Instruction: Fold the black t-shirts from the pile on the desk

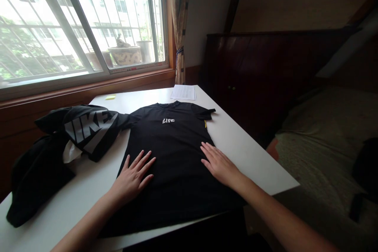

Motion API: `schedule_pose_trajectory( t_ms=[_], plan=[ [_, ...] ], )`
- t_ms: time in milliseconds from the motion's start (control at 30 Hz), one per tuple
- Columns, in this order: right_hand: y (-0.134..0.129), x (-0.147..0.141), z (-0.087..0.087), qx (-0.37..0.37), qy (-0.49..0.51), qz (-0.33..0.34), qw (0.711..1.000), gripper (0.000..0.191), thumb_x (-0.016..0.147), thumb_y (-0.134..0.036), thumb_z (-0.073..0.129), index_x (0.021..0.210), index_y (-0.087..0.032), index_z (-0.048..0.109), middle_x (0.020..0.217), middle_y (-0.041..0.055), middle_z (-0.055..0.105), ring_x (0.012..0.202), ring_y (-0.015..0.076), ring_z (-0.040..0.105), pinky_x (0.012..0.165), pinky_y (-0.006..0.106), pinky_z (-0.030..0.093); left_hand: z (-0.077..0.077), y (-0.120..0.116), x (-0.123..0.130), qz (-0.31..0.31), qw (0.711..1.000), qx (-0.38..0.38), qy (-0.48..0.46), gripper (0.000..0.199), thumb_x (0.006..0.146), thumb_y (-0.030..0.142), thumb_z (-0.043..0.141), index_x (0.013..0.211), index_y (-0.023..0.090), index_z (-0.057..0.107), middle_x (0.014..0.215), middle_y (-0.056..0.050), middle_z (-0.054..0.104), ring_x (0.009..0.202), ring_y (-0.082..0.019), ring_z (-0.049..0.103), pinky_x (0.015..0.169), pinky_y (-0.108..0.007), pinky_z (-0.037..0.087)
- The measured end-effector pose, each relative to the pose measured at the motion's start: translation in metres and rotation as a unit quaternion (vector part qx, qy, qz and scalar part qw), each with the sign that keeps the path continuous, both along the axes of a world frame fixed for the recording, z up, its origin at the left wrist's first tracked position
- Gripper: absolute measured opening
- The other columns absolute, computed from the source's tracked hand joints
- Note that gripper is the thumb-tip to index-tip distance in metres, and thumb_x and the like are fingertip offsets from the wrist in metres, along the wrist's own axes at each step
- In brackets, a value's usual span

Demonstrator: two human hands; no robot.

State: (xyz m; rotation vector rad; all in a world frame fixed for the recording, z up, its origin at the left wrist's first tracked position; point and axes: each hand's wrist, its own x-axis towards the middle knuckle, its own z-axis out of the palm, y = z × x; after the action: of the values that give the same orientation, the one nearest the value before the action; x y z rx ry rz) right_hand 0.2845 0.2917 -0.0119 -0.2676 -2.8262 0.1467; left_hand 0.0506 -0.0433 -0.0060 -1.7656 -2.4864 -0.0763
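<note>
A black T-shirt point(174, 149) with small white lettering on its chest lies spread out on the white table point(245, 147), its neckline toward the far edge and its hem toward me. Flat on the left part of the shirt rests my left hand point(134, 175), fingers spread, holding nothing. My right hand point(217, 162) lies on the shirt's right side with its fingers stretched out, also holding nothing. A bit of yellow shows beside the shirt's right edge, below the sleeve.
Crumpled dark clothing point(88, 130) with large grey letters lies at the left, touching the shirt's left sleeve. Papers point(183, 92) and a yellow note point(110, 97) are at the table's far end. Beyond are a window and curtain point(179, 27); a bed point(321, 138) stands at the right.
</note>
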Motion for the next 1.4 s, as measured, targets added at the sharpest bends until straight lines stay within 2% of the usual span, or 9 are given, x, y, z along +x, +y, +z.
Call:
schedule_pose_trajectory(
  t_ms=[133,333,433,567,767,967,1133,1267,1400],
  plan=[
    [0.014,0.026,-0.019,0.02,-0.034,-0.073,0.997,0.06,0.106,-0.048,0.029,0.159,-0.02,0.033,0.165,0.0087,0.032,0.151,0.0265,0.033,0.123,0.05,0.03,-0.003,-0.009,0.005,0.022,1.0,-0.01,0.011,0.062,0.105,0.056,0.035,0.16,0.04,0.013,0.168,0.0,0.019,0.155,-0.034,0.019,0.121,-0.069,0.017],
    [0.035,0.033,-0.008,0.02,-0.08,-0.128,0.988,0.058,0.104,-0.045,0.029,0.156,-0.021,0.041,0.163,0.0063,0.036,0.151,0.0288,0.033,0.12,0.053,0.034,-0.005,-0.015,0.022,0.021,0.999,-0.019,0.018,0.064,0.104,0.059,0.034,0.16,0.041,0.011,0.169,-0.002,0.015,0.155,-0.037,0.017,0.119,-0.07,0.019],
    [0.038,0.012,0.006,0.022,-0.041,-0.146,0.988,0.058,0.104,-0.039,0.027,0.151,-0.013,0.049,0.161,0.0127,0.039,0.15,0.0301,0.035,0.121,0.051,0.032,-0.004,-0.016,0.036,0.016,1.0,-0.016,0.019,0.064,0.103,0.06,0.034,0.16,0.041,0.01,0.169,-0.003,0.015,0.154,-0.04,0.017,0.117,-0.073,0.018],
    [0.036,-0.037,0.018,-0.014,-0.015,-0.092,0.996,0.065,0.105,-0.043,0.025,0.154,-0.002,0.041,0.162,0.0183,0.034,0.151,0.0284,0.032,0.124,0.044,0.029,-0.003,-0.016,0.058,0.024,0.999,-0.029,0.007,0.066,0.102,0.062,0.033,0.16,0.041,0.011,0.169,-0.006,0.015,0.153,-0.044,0.017,0.111,-0.08,0.02],
    [0.062,-0.1,0.008,-0.077,-0.107,-0.078,0.988,0.071,0.105,-0.053,0.024,0.156,-0.006,0.038,0.164,0.015,0.032,0.153,0.0277,0.027,0.126,0.043,0.023,0.012,-0.013,0.068,0.024,0.998,-0.057,-0.026,0.067,0.1,0.065,0.039,0.159,0.043,0.018,0.168,-0.007,0.024,0.151,-0.048,0.022,0.104,-0.085,0.027],
    [0.117,-0.114,-0.004,-0.077,-0.153,-0.126,0.977,0.067,0.104,-0.05,0.02,0.162,-0.017,0.027,0.169,0.0035,0.019,0.156,0.0254,0.019,0.126,0.049,0.02,0.038,-0.003,0.05,0.015,0.998,-0.042,-0.034,0.059,0.1,0.061,0.045,0.152,0.034,0.045,0.148,-0.009,0.056,0.132,-0.037,0.052,0.108,-0.062,0.046],
    [0.144,-0.123,-0.002,-0.067,-0.158,-0.127,0.977,0.061,0.103,-0.038,0.024,0.161,-0.021,0.031,0.168,-0.0012,0.022,0.154,0.0274,0.025,0.125,0.049,0.022,0.046,0.005,0.05,-0.012,0.999,-0.04,-0.007,0.051,0.094,0.047,0.063,0.141,0.029,0.058,0.133,-0.011,0.063,0.12,-0.036,0.057,0.107,-0.063,0.045],
    [0.156,-0.134,-0.002,-0.066,-0.154,-0.124,0.978,0.06,0.102,-0.034,0.027,0.16,-0.023,0.034,0.167,-0.0018,0.026,0.152,0.0294,0.03,0.125,0.046,0.025,0.046,0.008,0.048,-0.032,0.998,-0.042,-0.023,0.049,0.089,0.044,0.069,0.136,0.031,0.06,0.133,-0.01,0.061,0.127,-0.038,0.053,0.111,-0.072,0.036],
    [0.164,-0.14,-0.004,-0.065,-0.141,-0.12,0.981,0.059,0.102,-0.034,0.029,0.159,-0.022,0.036,0.166,-0.0004,0.028,0.149,0.0307,0.034,0.124,0.045,0.028,0.041,0.009,0.044,-0.096,0.992,-0.028,-0.077,0.048,0.09,0.042,0.069,0.136,0.03,0.056,0.157,-0.008,0.044,0.15,-0.04,0.03,0.117,-0.072,0.029]
  ],
)
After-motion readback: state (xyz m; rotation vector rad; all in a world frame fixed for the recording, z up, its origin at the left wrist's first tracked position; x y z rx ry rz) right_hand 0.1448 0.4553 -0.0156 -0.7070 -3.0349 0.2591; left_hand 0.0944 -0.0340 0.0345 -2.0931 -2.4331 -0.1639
